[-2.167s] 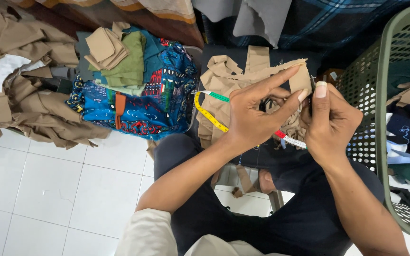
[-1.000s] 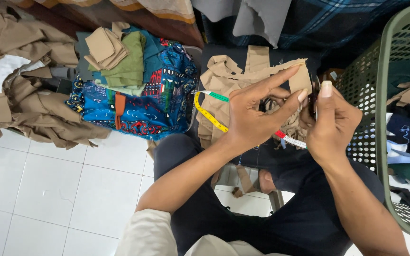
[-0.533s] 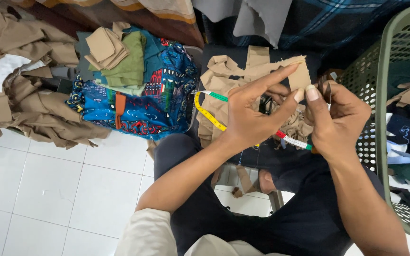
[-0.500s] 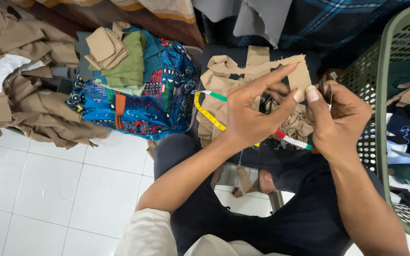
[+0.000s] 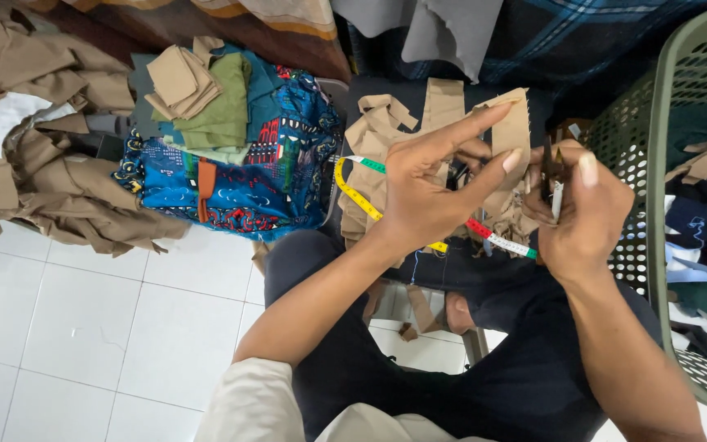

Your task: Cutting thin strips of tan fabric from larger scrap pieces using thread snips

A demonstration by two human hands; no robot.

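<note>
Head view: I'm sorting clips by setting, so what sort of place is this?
Probably a home tailoring or sewing corner: a measuring tape, tan fabric pieces, a laundry basket of scraps.

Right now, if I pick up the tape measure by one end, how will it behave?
The tape measure is probably floppy: it curves loosely over the tan fabric. It looks thin, so likely light. The rest may slide off and dangle.

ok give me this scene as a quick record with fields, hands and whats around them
left hand: raised over the lap, index finger stretched out, by tan fabric strips
right hand: grips small dark snips
tape measure: yellow, green and red, draped under both hands
left of lap: blue patterned cloth with folded tan and green pieces
right: green basket holding clothes
floor: white tiles
</note>
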